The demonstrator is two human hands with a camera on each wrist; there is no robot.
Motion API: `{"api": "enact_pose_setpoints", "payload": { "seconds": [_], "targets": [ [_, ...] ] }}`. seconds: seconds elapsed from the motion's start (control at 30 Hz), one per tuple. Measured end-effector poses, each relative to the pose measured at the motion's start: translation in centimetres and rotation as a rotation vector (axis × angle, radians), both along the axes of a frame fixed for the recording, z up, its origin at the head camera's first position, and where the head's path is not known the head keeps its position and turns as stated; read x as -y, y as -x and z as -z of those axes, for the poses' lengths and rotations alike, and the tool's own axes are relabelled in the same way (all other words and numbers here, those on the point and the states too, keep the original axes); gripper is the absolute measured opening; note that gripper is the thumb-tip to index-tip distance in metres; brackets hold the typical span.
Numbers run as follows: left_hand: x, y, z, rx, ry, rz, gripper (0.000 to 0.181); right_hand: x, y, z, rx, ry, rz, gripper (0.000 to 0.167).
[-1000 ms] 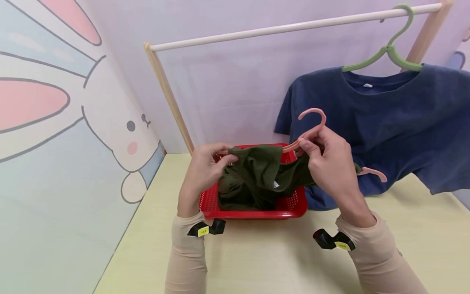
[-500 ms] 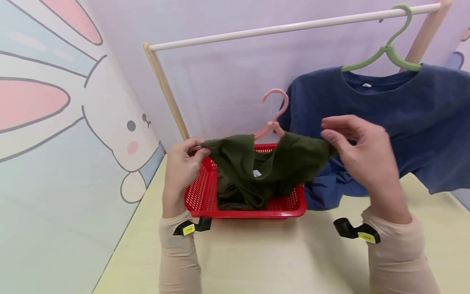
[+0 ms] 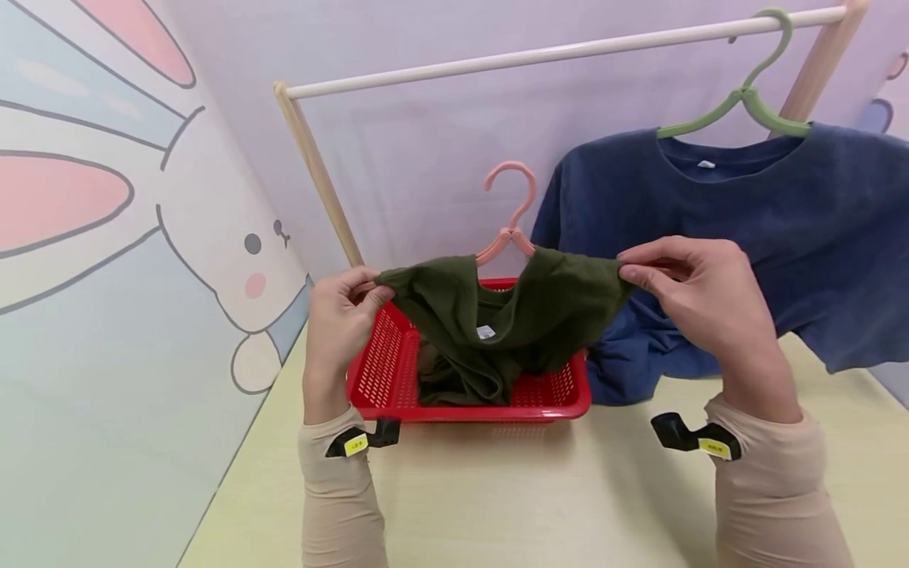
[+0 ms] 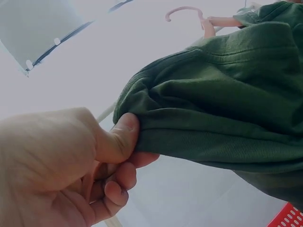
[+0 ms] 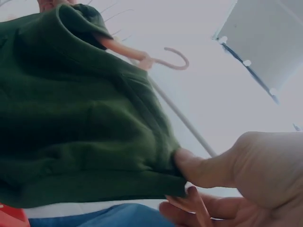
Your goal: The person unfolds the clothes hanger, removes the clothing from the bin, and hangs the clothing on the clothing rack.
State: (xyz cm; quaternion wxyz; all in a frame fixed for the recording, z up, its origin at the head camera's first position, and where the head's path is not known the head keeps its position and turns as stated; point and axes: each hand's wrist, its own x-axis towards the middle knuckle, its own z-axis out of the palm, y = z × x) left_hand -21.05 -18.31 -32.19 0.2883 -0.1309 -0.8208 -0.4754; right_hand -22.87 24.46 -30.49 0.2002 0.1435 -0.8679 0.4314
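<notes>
A dark green T-shirt (image 3: 582, 296) hangs spread on a pink hanger (image 3: 513, 233), whose hook stands up above the neckline. My left hand (image 3: 341, 319) pinches the shirt's left shoulder end between thumb and fingers. At the opposite shoulder end, my right hand (image 3: 710, 296) pinches the cloth; in the right wrist view a pink hanger tip (image 5: 201, 208) sticks out by the fingers. Most of the hanger's arms are hidden inside the cloth. The shirt's lower part lies bunched in a red perforated basket (image 3: 469, 413) below.
Behind stands a clothes rack with a white rod (image 3: 497, 65) and wooden posts. On its right side a navy T-shirt (image 3: 717, 221) hangs from a green hanger (image 3: 744, 95), its lower part reaching the pale tabletop (image 3: 497, 497). A rabbit-painted wall (image 3: 206, 229) borders the left.
My right hand has left the hanger near its hook and moved right to the shirt's shoulder. My left hand has shifted left. The green shirt now covers both hanger arms, and the hook stands centred.
</notes>
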Motion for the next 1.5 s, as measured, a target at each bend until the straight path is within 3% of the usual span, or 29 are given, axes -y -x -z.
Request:
{"api": "enact_pose_setpoints", "payload": {
  "seconds": [0.23, 0.6, 0.9, 1.17, 1.5],
  "targets": [
    [-0.2, 0.0, -0.1, 0.017, 0.039, 0.012, 0.004, 0.2, -0.3, 0.0, -0.031, 0.060, 0.062, 0.006],
    [-0.1, 0.1, -0.1, 0.019, 0.010, 0.019, 0.009, -0.5, -0.3, -0.1, -0.063, 0.137, 0.091, 0.014],
    [0.2, 0.1, -0.1, 0.004, 0.000, 0.028, 0.007, -0.7, -0.7, -0.4, -0.186, 0.213, 0.037, 0.017],
    [0.6, -0.1, -0.1, -0.023, -0.070, 0.018, 0.006, -1.6, -0.4, -0.3, -0.105, 0.076, 0.110, 0.018],
    [0.7, -0.2, -0.2, -0.024, -0.096, -0.025, 0.007, -3.4, -0.2, -0.4, -0.004, 0.010, 0.126, 0.023]
  ]
}}
